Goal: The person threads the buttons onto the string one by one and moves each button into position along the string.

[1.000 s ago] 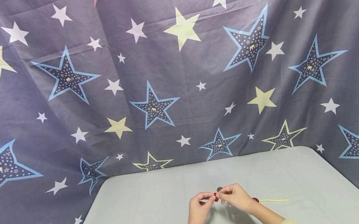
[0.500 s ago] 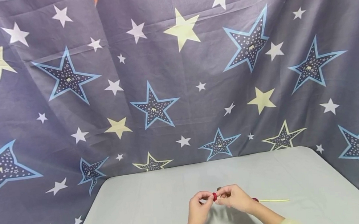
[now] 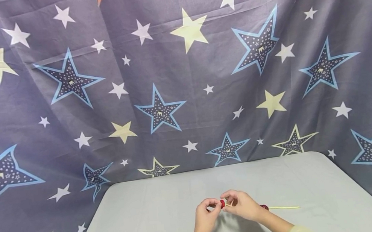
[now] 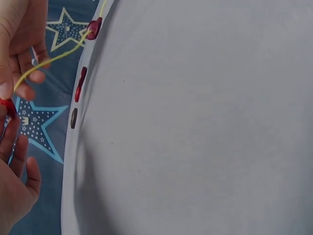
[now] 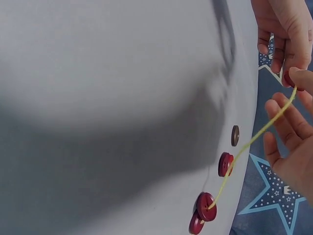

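Observation:
In the head view my left hand (image 3: 204,217) pinches a small red button (image 3: 222,203) between thumb and index finger, above the near part of the table. Opposite it, my right hand (image 3: 244,205) has thumb and index fingertip at the button's edge, its other fingers loosely curled. A yellow string (image 5: 266,126) comes from that button, passes my right fingers and leads down to a large dark red button (image 5: 206,207) on the table. In the left wrist view, the right thumb lies over the held red button (image 4: 9,108), hiding part of it.
The right wrist view shows a brown button (image 5: 235,136) and a pair of red buttons (image 5: 225,164) on the grey-white table (image 5: 98,58). The string's tail (image 3: 285,207) lies out to the right. Behind the table hangs a star-patterned curtain (image 3: 195,73).
My right fingers, which were pinching just right of the red button, have spread and moved onto its edge. My left hand keeps its hold and has hardly moved.

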`<action>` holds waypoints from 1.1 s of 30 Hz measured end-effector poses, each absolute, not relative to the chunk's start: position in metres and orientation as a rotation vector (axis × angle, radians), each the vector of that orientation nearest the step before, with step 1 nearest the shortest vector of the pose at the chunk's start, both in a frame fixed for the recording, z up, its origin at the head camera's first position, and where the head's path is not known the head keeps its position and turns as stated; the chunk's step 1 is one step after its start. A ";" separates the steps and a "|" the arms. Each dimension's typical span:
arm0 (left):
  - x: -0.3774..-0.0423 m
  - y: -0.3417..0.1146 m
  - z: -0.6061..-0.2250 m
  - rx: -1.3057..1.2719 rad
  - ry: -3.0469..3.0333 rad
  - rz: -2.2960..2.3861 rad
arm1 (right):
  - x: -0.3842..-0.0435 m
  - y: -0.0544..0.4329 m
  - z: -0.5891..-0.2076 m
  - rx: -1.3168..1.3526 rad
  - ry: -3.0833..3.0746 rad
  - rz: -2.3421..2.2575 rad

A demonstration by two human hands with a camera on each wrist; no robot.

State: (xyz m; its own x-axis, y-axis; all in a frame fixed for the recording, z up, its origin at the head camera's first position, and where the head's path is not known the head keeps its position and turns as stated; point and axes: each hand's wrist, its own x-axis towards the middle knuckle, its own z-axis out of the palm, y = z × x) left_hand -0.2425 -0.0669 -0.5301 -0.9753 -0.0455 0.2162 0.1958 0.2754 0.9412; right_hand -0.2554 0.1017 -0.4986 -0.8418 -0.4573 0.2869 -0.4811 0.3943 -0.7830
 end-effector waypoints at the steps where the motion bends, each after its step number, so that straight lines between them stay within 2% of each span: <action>1: -0.242 -0.067 -0.530 -0.143 -2.341 -1.775 | -0.256 0.102 -0.499 0.896 -2.599 1.456; 19: -0.241 -0.072 -0.532 -0.202 -2.341 -1.762 | -0.252 0.104 -0.499 0.896 -2.612 0.875; 33: -0.241 -0.076 -0.531 -0.211 -2.377 -1.739 | -0.251 0.107 -0.502 0.860 -2.625 0.837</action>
